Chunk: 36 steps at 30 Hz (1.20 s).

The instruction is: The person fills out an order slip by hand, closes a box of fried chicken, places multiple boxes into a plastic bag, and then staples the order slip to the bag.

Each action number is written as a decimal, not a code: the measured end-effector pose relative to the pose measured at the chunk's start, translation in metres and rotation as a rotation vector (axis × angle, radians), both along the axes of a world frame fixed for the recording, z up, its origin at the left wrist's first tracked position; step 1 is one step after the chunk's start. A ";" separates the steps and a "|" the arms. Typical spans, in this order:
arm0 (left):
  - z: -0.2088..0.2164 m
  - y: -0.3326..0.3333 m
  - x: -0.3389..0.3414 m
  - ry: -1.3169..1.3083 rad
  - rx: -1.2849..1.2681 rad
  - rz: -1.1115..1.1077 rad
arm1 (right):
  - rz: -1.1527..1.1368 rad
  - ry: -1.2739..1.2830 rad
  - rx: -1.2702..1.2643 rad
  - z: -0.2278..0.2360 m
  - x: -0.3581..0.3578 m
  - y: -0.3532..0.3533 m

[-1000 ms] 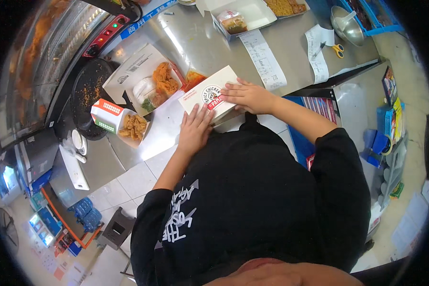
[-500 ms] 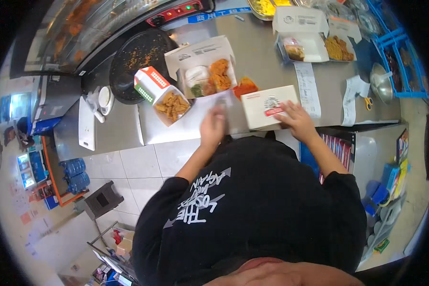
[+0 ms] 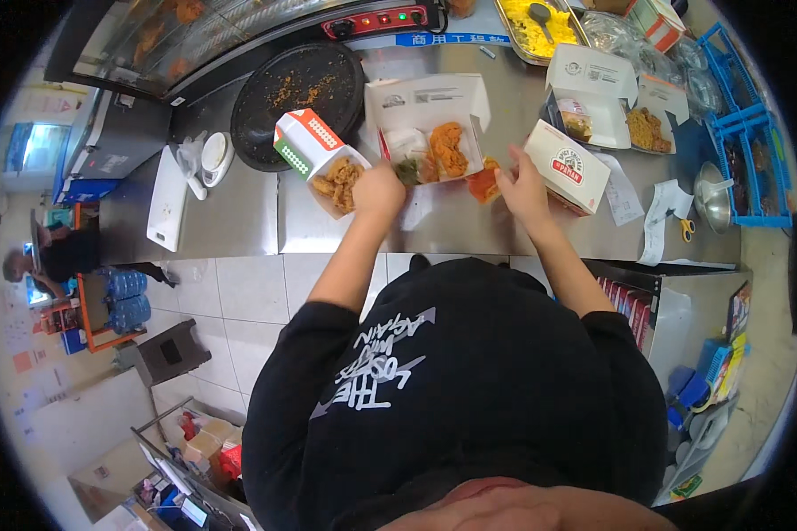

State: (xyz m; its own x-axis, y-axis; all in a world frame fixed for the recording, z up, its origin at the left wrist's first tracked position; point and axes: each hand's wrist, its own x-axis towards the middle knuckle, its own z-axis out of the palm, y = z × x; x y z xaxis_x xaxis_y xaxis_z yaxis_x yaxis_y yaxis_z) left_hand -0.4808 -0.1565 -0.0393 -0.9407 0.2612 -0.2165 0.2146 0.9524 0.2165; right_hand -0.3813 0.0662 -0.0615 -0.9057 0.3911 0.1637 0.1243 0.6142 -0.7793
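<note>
You, at open white cardboard meal box [image 3: 475, 152].
Left hand [image 3: 381, 192], right hand [image 3: 527, 190] beside glossy red packet [image 3: 482, 185]: can't tell either grip; lid [image 3: 427, 99] probably tilts back for access.

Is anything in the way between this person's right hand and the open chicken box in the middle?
Yes: a red-orange packet lies between the right hand and the open chicken box, by the box's near right corner. Whether the hand grips it is unclear.

Has left hand [image 3: 379, 190] at the corner of an open chicken box [image 3: 427, 99], beside a printed carton [image 3: 307, 146]. Has right hand [image 3: 526, 188] at a red packet [image 3: 483, 186], near a closed box [image 3: 565, 168].
</note>
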 end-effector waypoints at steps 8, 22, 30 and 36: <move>-0.018 -0.039 0.090 -0.167 0.203 0.102 | 0.150 -0.169 -0.294 0.018 -0.002 -0.004; -0.055 -0.072 0.076 -0.571 1.191 0.383 | 0.203 -0.138 -0.493 -0.073 0.052 0.009; -0.055 -0.076 0.039 -0.510 0.875 0.162 | 0.055 -0.599 -0.788 -0.005 0.024 0.001; -0.030 -0.071 0.073 -0.298 0.650 0.138 | 0.284 -0.365 -0.329 -0.038 0.048 -0.006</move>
